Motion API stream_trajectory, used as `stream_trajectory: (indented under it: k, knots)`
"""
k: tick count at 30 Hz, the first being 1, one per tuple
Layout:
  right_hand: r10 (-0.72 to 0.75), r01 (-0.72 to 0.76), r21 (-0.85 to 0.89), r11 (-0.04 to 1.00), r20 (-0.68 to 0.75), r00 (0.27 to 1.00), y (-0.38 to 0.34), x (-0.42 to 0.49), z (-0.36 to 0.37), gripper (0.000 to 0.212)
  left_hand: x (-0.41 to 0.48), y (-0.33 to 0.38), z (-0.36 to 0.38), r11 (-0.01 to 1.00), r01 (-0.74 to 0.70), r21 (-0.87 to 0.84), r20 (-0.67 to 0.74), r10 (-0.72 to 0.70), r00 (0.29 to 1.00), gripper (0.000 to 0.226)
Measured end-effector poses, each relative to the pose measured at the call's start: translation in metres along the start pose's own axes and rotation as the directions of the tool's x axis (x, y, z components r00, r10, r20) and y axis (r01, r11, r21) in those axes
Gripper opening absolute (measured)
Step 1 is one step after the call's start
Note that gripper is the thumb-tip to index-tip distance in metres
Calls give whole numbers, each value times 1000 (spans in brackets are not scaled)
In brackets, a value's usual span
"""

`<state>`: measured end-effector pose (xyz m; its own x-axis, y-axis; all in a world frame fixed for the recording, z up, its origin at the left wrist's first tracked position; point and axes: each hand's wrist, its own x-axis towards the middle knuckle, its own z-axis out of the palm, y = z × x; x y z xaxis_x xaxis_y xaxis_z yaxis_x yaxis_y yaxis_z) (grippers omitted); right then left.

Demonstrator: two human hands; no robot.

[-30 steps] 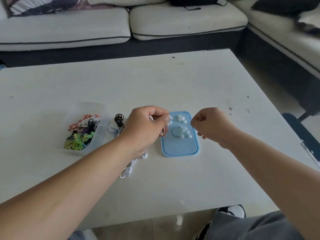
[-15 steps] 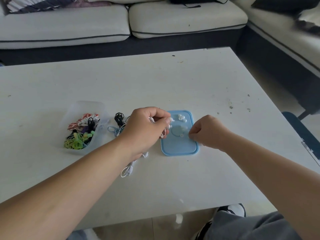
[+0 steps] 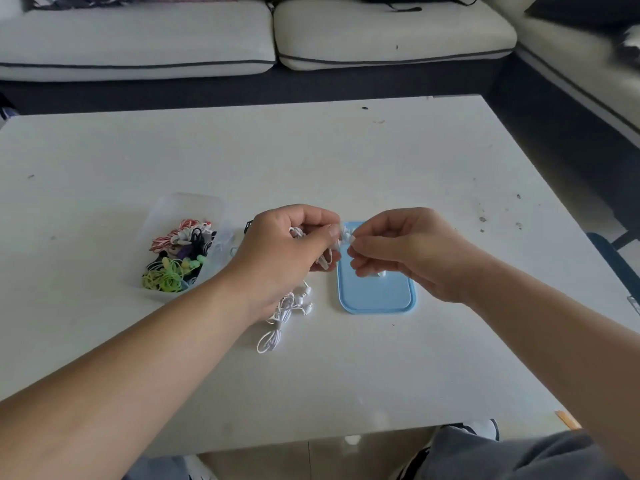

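Observation:
A white wired earphone set (image 3: 287, 313) lies bundled on the table, its upper end held in my left hand (image 3: 287, 247), whose fingers curl round the earbud end. My right hand (image 3: 401, 251) pinches a small white ear tip (image 3: 347, 235) right next to my left thumb, above the far end of a light blue lid (image 3: 377, 296). The other white tips on the lid are mostly hidden under my right hand.
A clear plastic box (image 3: 183, 244) holding several coloured earphone cables sits to the left on the white table (image 3: 346, 161). Some black and blue cable lies behind my left hand. A sofa (image 3: 207, 39) runs along the far side and right.
My right hand dipped down to the lid, picked up a white tip, and has risen to meet my left hand. My left hand has stayed in place holding the earphone.

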<state>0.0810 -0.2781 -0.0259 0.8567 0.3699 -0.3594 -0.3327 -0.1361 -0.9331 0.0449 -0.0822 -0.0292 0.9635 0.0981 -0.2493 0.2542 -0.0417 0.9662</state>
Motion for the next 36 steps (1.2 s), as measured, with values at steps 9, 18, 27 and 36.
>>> stream_trajectory:
  k: [9,18,27,36]
  knots:
    - [-78,40,259,965,139,987,-2,14,8,24,-1,5,-19,997,13,-72,52,-9,999,7]
    - [-79,36,259,965,156,985,-2,15,10,24,-3,6,-21,996,2,-88,80,5,997,7]
    - [-80,45,229,972,148,986,1,15,8,22,-2,5,-19,996,-4,-88,105,13,994,6]
    - [-105,62,269,961,150,983,2,16,9,19,-3,3,-16,987,36,-154,129,-16,992,6]
